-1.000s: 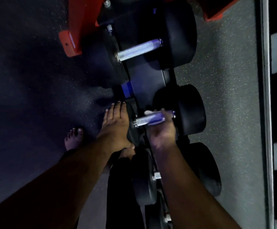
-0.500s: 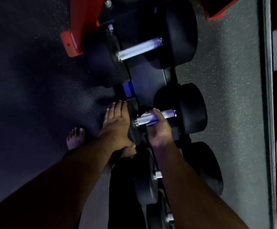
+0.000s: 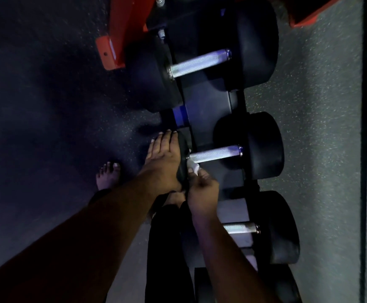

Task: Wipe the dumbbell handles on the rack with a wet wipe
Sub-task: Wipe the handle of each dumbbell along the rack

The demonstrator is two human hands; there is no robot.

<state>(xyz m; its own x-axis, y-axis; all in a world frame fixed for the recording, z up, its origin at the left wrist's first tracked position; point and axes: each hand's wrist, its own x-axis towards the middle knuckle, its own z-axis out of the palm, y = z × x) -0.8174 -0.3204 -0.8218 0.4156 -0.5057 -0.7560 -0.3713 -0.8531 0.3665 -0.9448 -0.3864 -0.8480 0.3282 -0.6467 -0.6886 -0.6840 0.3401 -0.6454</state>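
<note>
White wet wipe (image 3: 193,168) pinched in our right hand (image 3: 202,185), at the near end of the middle dumbbell handle (image 3: 214,154) on the black rack (image 3: 208,108). Our left hand (image 3: 164,153) lies flat, fingers straight, on that dumbbell's near weight head (image 3: 182,149). Handle otherwise uncovered.

The wet wipe (image 3: 193,167) at frame centre is white. The 3 dumbbell handles (image 3: 214,154) are silver with a fine knurled texture and a bluish sheen; the dumbbell heads (image 3: 263,145) are matte black. The rack (image 3: 208,106) is black with a blue patch, its frame (image 3: 121,40) at upper left orange-red. The floor (image 3: 309,127) is grey with pale speckles.
</note>
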